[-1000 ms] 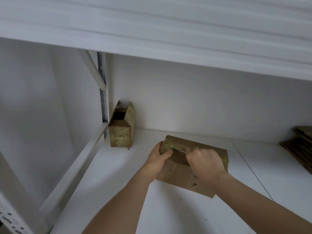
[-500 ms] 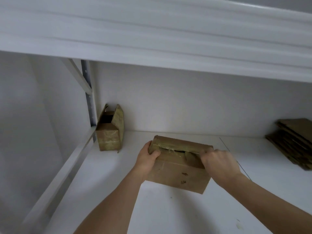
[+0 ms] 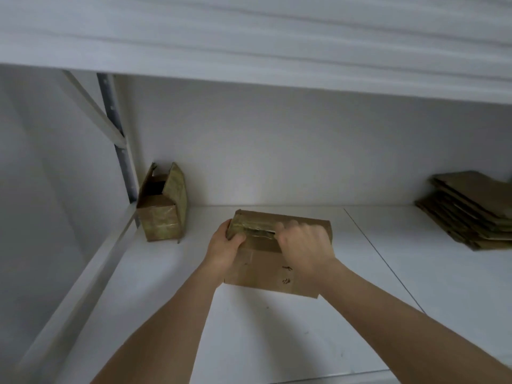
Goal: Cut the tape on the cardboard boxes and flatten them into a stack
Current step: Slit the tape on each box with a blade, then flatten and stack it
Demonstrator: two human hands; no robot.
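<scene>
A brown cardboard box (image 3: 266, 275) lies on the white shelf (image 3: 277, 342) in front of me, with shiny tape along its top seam. My left hand (image 3: 224, 246) grips the box's upper left corner. My right hand (image 3: 304, 242) sits curled on top of the box, its fingers hooked at the end of a dark slit (image 3: 259, 231) in the seam, on the near flap. No cutting tool shows in either hand. A second, smaller taped box (image 3: 162, 210) stands with its top flaps open at the back left corner.
A stack of flattened cardboard (image 3: 471, 209) lies at the back right of the shelf. A metal upright and a diagonal brace (image 3: 116, 139) close the left side. Another shelf board (image 3: 249, 37) hangs low overhead. A seam line (image 3: 385, 270) crosses the shelf.
My right hand has moved back left along the top seam from the box's right end. The left hand keeps its grip on the corner. The view has shifted slightly.
</scene>
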